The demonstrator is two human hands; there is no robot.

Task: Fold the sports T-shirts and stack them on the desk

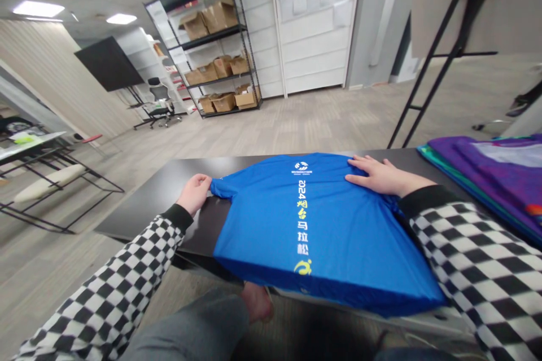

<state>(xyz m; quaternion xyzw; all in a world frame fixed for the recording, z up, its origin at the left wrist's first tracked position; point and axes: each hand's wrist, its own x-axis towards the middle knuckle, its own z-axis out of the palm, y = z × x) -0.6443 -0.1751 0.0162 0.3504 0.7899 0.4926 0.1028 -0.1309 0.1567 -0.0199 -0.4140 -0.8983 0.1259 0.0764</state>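
Note:
A blue T-shirt point(262, 220) with white and yellow print down its middle lies spread on a black table point(158, 186). Its lower hem hangs over the near table edge. At the left, my left hand point(195, 193) pinches the end of the shirt's sleeve between thumb and fingers. My right hand point(376, 175) lies flat on the upper right part of the shirt, fingers stretched out and a little apart. The shirt's right sleeve is mostly hidden under my right hand and forearm.
Folded purple and green cloths point(470, 169) lie on the table's right end. Beyond the table stands a black easel-like stand point(436, 62). Farther back are a shelf rack with cardboard boxes point(222, 102), an office chair point(158, 98) and a dark screen point(109, 65).

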